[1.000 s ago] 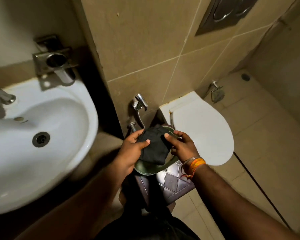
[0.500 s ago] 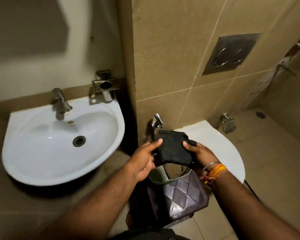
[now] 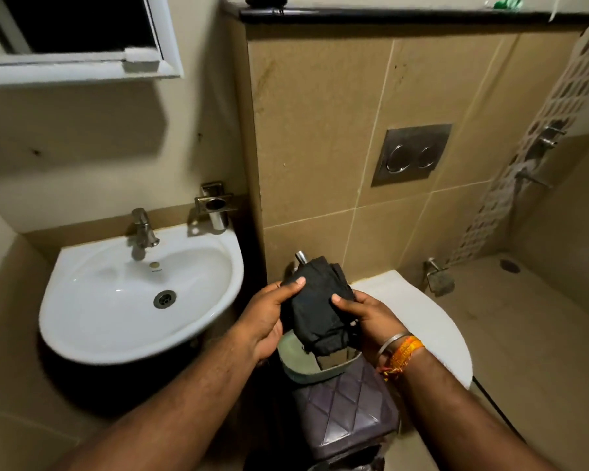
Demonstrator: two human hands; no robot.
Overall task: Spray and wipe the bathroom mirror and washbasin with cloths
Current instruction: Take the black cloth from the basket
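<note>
A folded black cloth (image 3: 317,311) is held between both hands, above a green bowl (image 3: 295,360) resting on a purple quilted stool (image 3: 347,416). My left hand (image 3: 269,317) grips its left edge with the thumb on top. My right hand (image 3: 364,321), with a bangle and orange threads at the wrist, grips its right side. The white washbasin (image 3: 109,300) with a chrome tap (image 3: 143,232) hangs on the wall to the left. The white-framed mirror (image 3: 79,32) is at the top left, its lower corner in view.
A closed white toilet lid (image 3: 429,328) lies right of the hands, with a steel flush plate (image 3: 410,154) on the tiled wall above. A steel holder (image 3: 215,207) is fixed beside the basin. A dark ledge (image 3: 405,15) tops the wall. Shower fittings (image 3: 544,144) are far right.
The cloth has been lifted out of the green bowl and raised a little in both hands. My view has tilted up, bringing the mirror and ledge into sight.
</note>
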